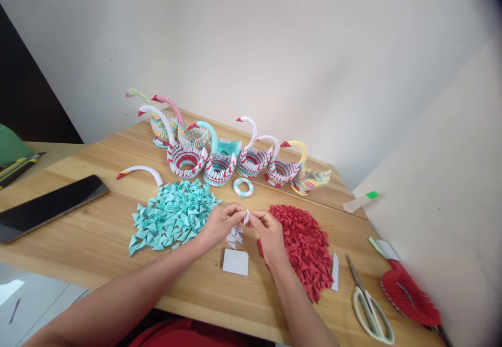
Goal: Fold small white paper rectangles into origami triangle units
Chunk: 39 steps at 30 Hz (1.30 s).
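Observation:
Between my two hands is a small folded white paper piece [247, 217], pinched by the fingertips from both sides. My left hand [221, 222] closes on its left side, and my right hand [270, 232] grips it from the right. Just below lie several white folded paper triangles [235, 237], partly hidden by my left hand. A stack of white paper slips [236, 262] sits nearer the table's front edge. Teal paper triangles [172, 216] are heaped left of my left hand. Red paper triangles [308, 247] form a pile beside and beneath my right hand.
Several folded-paper swans [186, 159] stand along the back, with a paper ring [243, 187] before them. A loose white swan neck [143, 169] and a phone [50, 203] lie left. Scissors [368, 305] and a red fan-like object [410, 296] are at right.

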### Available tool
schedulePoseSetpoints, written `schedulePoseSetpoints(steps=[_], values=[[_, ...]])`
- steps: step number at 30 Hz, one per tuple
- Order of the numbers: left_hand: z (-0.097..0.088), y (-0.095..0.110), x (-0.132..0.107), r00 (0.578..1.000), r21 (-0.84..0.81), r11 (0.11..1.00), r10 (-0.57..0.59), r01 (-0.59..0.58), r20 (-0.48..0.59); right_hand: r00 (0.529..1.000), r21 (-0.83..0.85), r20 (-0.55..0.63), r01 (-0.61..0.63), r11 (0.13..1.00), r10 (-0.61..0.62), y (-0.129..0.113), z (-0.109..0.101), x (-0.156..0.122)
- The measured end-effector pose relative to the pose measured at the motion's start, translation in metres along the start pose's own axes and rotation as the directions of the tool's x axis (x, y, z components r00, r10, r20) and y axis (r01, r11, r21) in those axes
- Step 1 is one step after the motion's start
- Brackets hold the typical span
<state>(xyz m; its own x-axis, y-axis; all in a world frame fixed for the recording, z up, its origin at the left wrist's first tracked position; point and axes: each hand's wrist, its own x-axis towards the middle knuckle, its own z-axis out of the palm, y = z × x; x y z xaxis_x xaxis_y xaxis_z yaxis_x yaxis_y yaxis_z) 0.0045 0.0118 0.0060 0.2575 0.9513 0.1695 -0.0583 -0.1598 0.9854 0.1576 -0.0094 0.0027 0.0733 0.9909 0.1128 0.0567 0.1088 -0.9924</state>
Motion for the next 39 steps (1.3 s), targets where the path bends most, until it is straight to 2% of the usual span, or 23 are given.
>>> schedulePoseSetpoints(steps=[8, 14, 16, 19, 22, 24, 31, 36, 39], values=[[-0.002, -0.004, -0.001, 0.999, 0.099, 0.994, 0.033, -0.034, 0.014, 1.000, -0.047, 0.013, 0.021, 0.999, -0.020, -0.001, 0.001, -0.001], [-0.001, 0.000, -0.005, 0.992, 0.216, 0.969, 0.126, -0.121, -0.010, 0.999, -0.068, 0.039, 0.013, 0.998, -0.010, 0.002, 0.001, -0.001], [-0.001, -0.002, -0.003, 0.996, 0.157, 0.984, 0.092, -0.089, -0.010, 1.000, -0.063, 0.026, 0.012, 0.998, -0.011, 0.003, 0.001, -0.001], [0.000, -0.009, 0.002, 1.000, -0.026, 1.000, -0.010, 0.011, 0.025, 1.000, -0.046, 0.001, 0.004, 0.999, -0.004, 0.005, 0.002, 0.000], [0.001, -0.017, 0.006, 0.990, -0.191, 0.974, -0.108, 0.124, 0.090, 1.000, -0.046, -0.013, 0.001, 0.999, -0.001, 0.005, 0.002, 0.002], [0.001, -0.019, 0.006, 0.984, -0.240, 0.958, -0.137, 0.160, 0.110, 1.000, -0.060, -0.021, 0.012, 0.998, -0.013, 0.005, 0.002, 0.002], [0.000, -0.025, 0.007, 0.963, -0.296, 0.918, -0.231, 0.263, 0.139, 0.996, -0.235, 0.027, 0.093, 0.968, -0.089, 0.003, 0.002, -0.002], [-0.002, -0.026, 0.010, 0.964, -0.235, 0.936, -0.243, 0.262, 0.105, 0.984, -0.376, 0.086, 0.175, 0.910, -0.154, 0.002, -0.002, -0.002], [-0.003, -0.025, 0.010, 0.963, -0.206, 0.942, -0.249, 0.266, 0.104, 0.983, -0.371, 0.116, 0.175, 0.912, -0.142, 0.003, -0.005, 0.000]])
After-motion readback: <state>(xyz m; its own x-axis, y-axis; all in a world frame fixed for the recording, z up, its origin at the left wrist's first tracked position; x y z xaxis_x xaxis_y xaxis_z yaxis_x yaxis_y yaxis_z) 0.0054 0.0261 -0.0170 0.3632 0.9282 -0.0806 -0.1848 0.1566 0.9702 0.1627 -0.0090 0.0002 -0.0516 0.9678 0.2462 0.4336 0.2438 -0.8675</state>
